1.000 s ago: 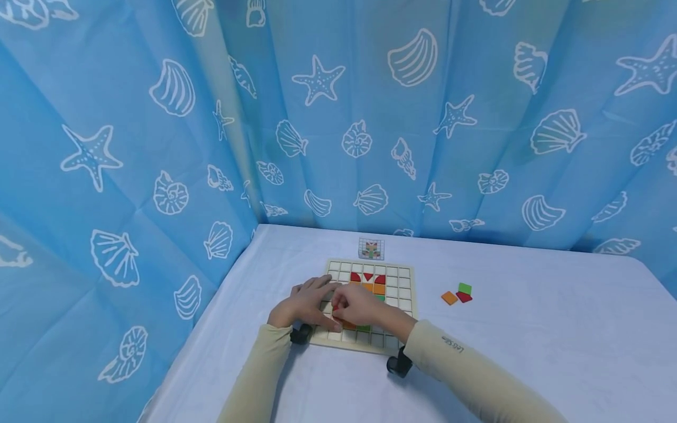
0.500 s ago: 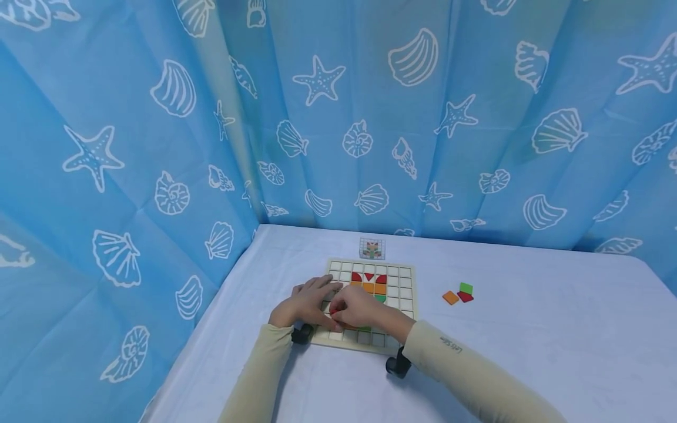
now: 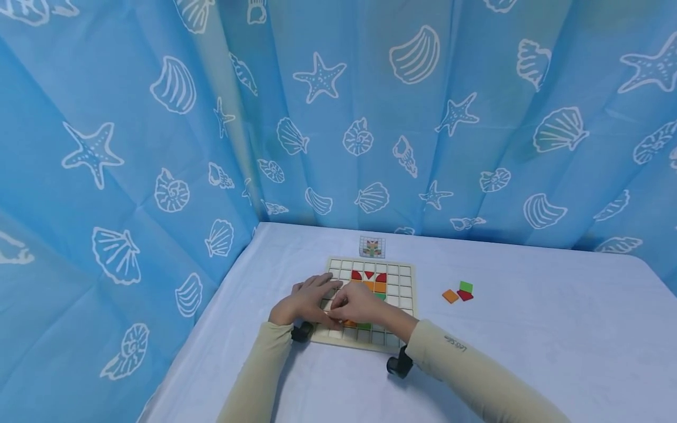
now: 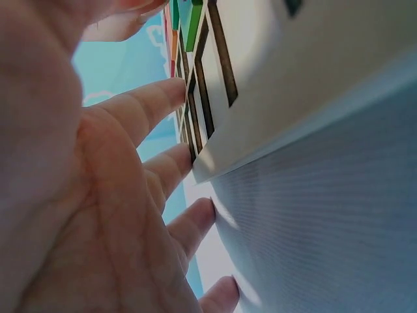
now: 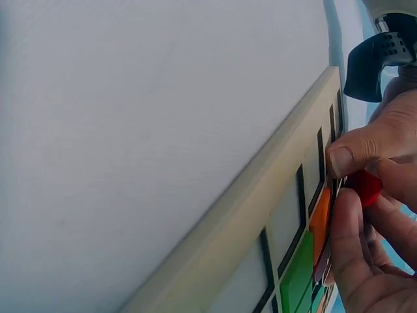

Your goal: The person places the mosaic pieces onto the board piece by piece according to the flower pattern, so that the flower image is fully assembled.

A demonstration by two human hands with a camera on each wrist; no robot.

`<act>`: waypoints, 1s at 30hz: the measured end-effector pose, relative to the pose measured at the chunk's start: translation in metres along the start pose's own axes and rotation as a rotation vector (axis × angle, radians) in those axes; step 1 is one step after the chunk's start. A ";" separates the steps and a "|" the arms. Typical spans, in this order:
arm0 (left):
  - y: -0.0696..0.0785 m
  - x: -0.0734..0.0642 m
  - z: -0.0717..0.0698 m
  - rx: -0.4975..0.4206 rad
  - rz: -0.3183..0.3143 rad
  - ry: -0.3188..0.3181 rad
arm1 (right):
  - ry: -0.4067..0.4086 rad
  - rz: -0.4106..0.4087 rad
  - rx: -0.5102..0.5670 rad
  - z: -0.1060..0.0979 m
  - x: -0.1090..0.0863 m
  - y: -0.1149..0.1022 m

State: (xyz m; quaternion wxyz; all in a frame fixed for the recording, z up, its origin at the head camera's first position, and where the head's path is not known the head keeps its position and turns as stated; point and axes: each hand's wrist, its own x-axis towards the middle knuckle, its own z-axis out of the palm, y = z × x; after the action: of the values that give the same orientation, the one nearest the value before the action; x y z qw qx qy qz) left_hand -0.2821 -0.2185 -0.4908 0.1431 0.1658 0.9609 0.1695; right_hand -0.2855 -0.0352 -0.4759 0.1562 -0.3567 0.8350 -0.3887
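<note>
A square wooden grid board (image 3: pixel 406 281) lies on the white cloth, partly filled with red, orange and green tiles (image 3: pixel 375 287). My left hand (image 3: pixel 304 302) rests spread over its left side, with fingertips touching the frame and the table in the left wrist view. Beside it, my right hand (image 3: pixel 359 302) pinches a small red tile (image 5: pixel 363 187) low over the board, near the left thumb (image 5: pixel 355 153). Fingers cover part of this tile, so its full shape is hidden. An orange tile (image 5: pixel 320 218) and a green tile (image 5: pixel 297 274) lie close by in the grid.
Behind the board lies a pattern card (image 3: pixel 372 247) with a coloured design. To the right are a loose orange tile (image 3: pixel 450 296), a green tile (image 3: pixel 466 286) and a red tile (image 3: pixel 465 296). A blue shell-print curtain (image 3: pixel 338 117) hangs around the table.
My right hand has shifted slightly at the fingertips, and the red tile visible there earlier is now hidden in the head view. My left hand stays in place.
</note>
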 end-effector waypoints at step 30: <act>0.006 -0.001 -0.004 0.025 -0.048 -0.011 | 0.082 0.056 -0.010 0.007 -0.001 -0.007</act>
State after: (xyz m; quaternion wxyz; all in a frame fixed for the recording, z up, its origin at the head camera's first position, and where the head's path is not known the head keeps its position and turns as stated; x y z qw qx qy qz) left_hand -0.2812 -0.2143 -0.4852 0.1505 0.1456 0.9658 0.1530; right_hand -0.2774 -0.0414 -0.4749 0.1311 -0.3177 0.8524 -0.3941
